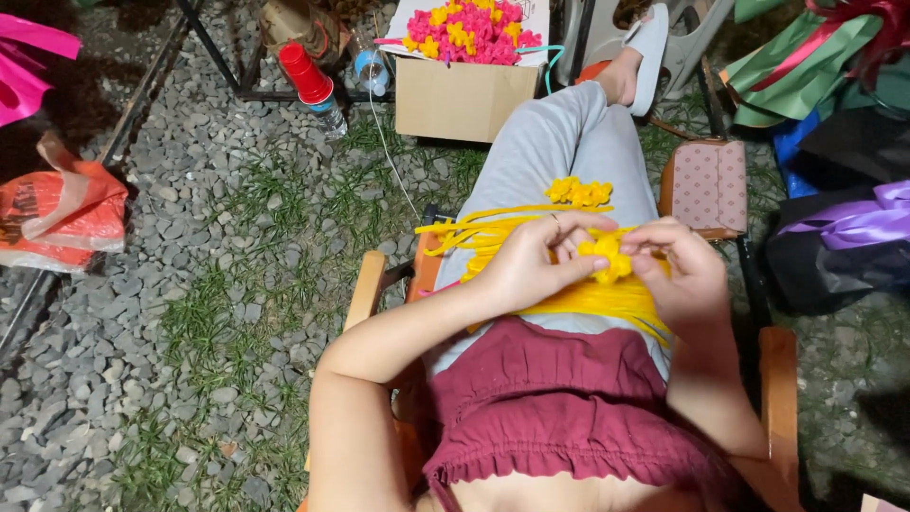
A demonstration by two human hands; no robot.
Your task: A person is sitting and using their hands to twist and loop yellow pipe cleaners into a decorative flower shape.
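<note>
Flower (607, 256), a small yellow one made of bent fuzzy stems, sits right between both hands over the lap. Left hand (536, 261) curls around it from the left, fingers closed on its petals, thumb tucked under. Right hand (678, 265) pinches it from the right, fingertips shut on the edge. So it's dead centre, neither hand really closer. Under them a bundle of yellow stems (493, 232) lies crosswise on the grey trousers, long axis left to right. More finished yellow flowers (578, 192) rest further down the thigh, and a cardboard box (464, 95) of pink and yellow ones stands on the gravel beyond.
</note>
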